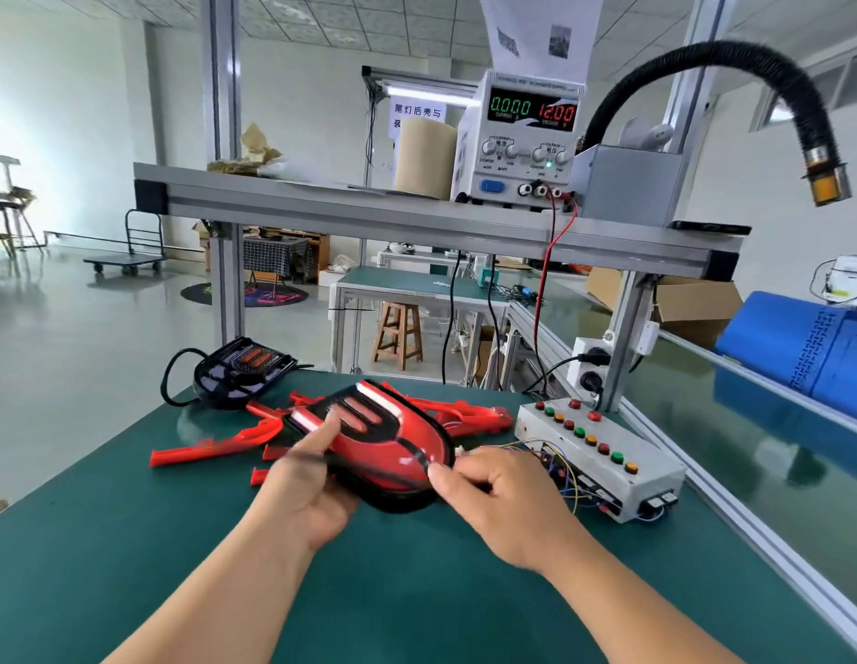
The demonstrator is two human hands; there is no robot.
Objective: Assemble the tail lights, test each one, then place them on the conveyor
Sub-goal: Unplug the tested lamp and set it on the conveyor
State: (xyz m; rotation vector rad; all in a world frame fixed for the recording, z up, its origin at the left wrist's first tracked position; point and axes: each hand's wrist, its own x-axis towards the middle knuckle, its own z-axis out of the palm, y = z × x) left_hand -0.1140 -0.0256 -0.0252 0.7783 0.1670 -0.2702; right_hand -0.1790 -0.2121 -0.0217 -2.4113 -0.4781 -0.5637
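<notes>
An assembled tail light (383,438), red lens in a black housing, is held above the green table mat (129,543). My left hand (307,491) grips its left underside, thumb on the lens. My right hand (493,496) pinches the light's near right edge, close to a small white connector (460,451). Behind it lie several loose red lens parts (211,445), and a black back housing (242,371) with its cable sits at the table's far left. The white test box (604,460) with coloured buttons and loose wires stands at the right.
A power supply (527,141) reading 0.000 A and 12.00 V stands on the upper shelf, with red and black leads running down. A black flexible hose (752,79) hangs at the upper right. The green conveyor (752,448) runs along the right, with a blue object (810,347) beyond it.
</notes>
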